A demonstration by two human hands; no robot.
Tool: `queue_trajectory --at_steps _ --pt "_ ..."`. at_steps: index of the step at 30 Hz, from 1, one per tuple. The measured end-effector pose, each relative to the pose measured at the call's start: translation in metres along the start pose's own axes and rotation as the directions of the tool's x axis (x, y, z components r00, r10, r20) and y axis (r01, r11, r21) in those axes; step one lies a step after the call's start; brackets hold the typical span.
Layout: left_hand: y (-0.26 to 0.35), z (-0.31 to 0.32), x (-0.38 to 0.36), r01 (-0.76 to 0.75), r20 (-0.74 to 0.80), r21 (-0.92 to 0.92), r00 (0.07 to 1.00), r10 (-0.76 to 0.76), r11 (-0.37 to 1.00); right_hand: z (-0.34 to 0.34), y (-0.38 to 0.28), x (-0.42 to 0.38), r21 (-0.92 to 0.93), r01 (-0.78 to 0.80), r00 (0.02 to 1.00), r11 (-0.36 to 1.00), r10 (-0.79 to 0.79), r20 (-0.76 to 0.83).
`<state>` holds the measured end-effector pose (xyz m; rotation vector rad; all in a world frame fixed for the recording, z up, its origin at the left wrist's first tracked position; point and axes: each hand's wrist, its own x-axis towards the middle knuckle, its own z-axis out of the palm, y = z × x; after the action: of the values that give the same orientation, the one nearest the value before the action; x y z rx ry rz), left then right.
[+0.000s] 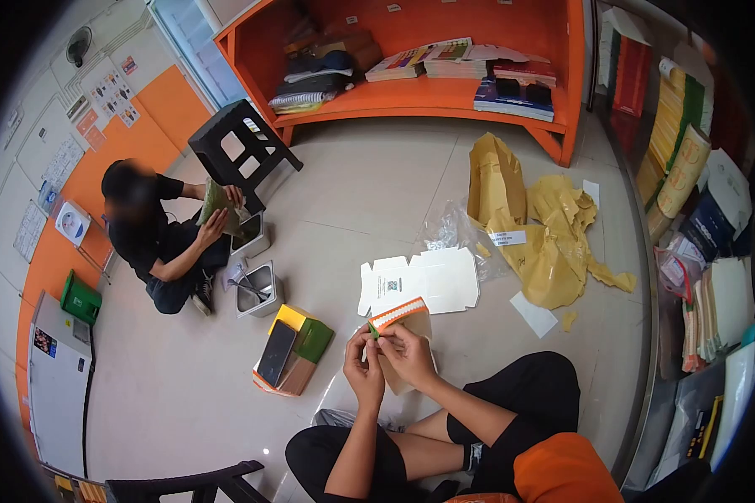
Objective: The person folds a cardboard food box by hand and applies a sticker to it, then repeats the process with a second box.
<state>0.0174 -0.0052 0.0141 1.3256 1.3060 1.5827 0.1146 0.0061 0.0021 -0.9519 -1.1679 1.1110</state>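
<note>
My left hand (pixel 365 370) and my right hand (pixel 409 355) meet at the top edge of a paper bag (pixel 398 313) with an orange and white patterned band. The fingers of both hands are pinched together around a small green piece at the band's left corner. Just beyond the bag lies a flat white cardboard sheet (pixel 432 283) with a printed code. To the left, a dark phone (pixel 277 354) rests on a stack of yellow, green and brown packages (pixel 310 341). My crossed legs are below the bag.
A co-worker (pixel 155 226) sits at the left holding a green packet (pixel 216 204), beside metal containers (pixel 260 289). A black stool (pixel 245 142) stands behind. Torn brown paper (pixel 554 243) lies right, before an orange shelf (pixel 428 90). Stacked goods (pixel 713 302) line the right side.
</note>
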Motion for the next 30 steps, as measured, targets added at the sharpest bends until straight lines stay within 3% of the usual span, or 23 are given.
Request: queue_trajectory --at_steps 8,13,20,23,27,28,30 --pt "0.002 0.002 -0.001 -0.137 0.045 0.183 0.99 0.131 0.973 -0.001 -0.005 0.0 0.013 -0.053 0.997 0.999 0.053 -0.047" --pt "0.01 0.006 -0.005 -0.06 -0.032 0.09 0.997 0.063 0.994 0.003 -0.003 -0.003 -0.102 -0.013 0.999 0.995 0.009 -0.041" --pt "0.002 -0.002 -0.003 -0.18 0.051 0.172 0.984 0.173 0.969 0.002 -0.017 -0.001 0.069 -0.064 0.996 0.996 0.068 -0.06" --pt "0.011 -0.007 -0.002 -0.082 0.066 0.041 0.995 0.079 0.996 -0.008 -0.007 0.007 0.098 -0.104 0.995 0.99 0.105 0.005" --pt "0.003 -0.014 0.006 0.088 0.008 -0.276 0.996 -0.089 0.957 -0.011 -0.011 0.01 0.085 -0.105 0.994 0.991 0.105 0.002" --pt "0.002 -0.013 0.008 0.047 0.003 -0.211 0.999 -0.047 0.976 -0.011 -0.014 0.009 0.036 -0.094 0.996 0.995 0.095 -0.001" --pt "0.005 -0.011 0.008 0.118 0.045 -0.229 0.993 -0.111 0.966 -0.009 -0.01 0.009 -0.017 -0.026 1.0 1.0 0.026 0.002"
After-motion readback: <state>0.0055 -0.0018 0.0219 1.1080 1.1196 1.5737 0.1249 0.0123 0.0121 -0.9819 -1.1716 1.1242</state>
